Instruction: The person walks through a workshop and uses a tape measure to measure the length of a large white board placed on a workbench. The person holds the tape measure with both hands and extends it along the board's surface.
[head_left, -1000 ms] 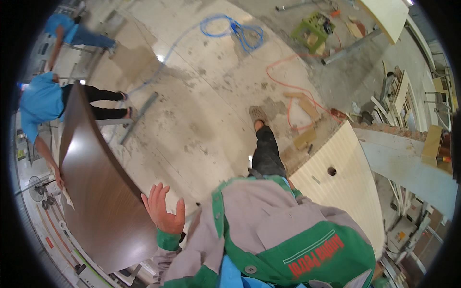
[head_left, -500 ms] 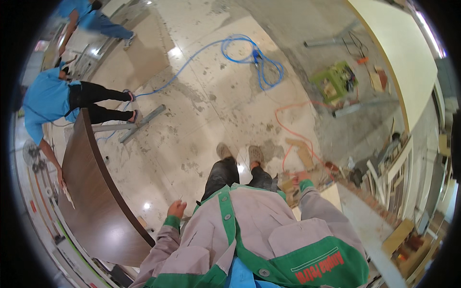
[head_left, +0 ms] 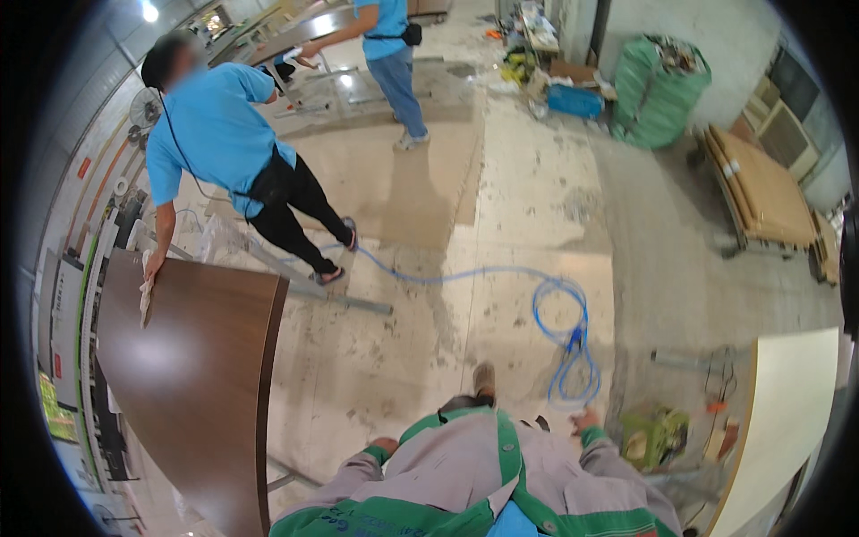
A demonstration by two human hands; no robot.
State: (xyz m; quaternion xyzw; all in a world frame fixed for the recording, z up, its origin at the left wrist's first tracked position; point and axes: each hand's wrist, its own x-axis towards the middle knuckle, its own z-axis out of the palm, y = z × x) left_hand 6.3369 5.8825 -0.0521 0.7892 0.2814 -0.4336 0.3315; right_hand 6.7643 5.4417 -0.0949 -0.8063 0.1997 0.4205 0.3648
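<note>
My left hand [head_left: 386, 445] hangs at my side with the fingers curled in, holding nothing. My right hand [head_left: 586, 419] also hangs low, fingers loosely apart and empty, just above a coiled blue hose [head_left: 564, 333] on the floor. A large dark brown panel [head_left: 197, 385] stands to my left, apart from my left hand. A person in a blue shirt [head_left: 215, 134] leans at its far end, pressing a cloth [head_left: 145, 294] on the panel. My grey and green jacket fills the lower edge.
A pale panel [head_left: 787, 421] lies at the right, with a green tool case [head_left: 658, 436] beside it. Stacked boards [head_left: 761, 188] and a green sack [head_left: 658, 89] sit at the far right. A second person in blue [head_left: 389, 45] works at a far table.
My left hand, raised and spread near the brown panel a second ago, has dropped to my side. The view has swung up toward the far end of the room.
</note>
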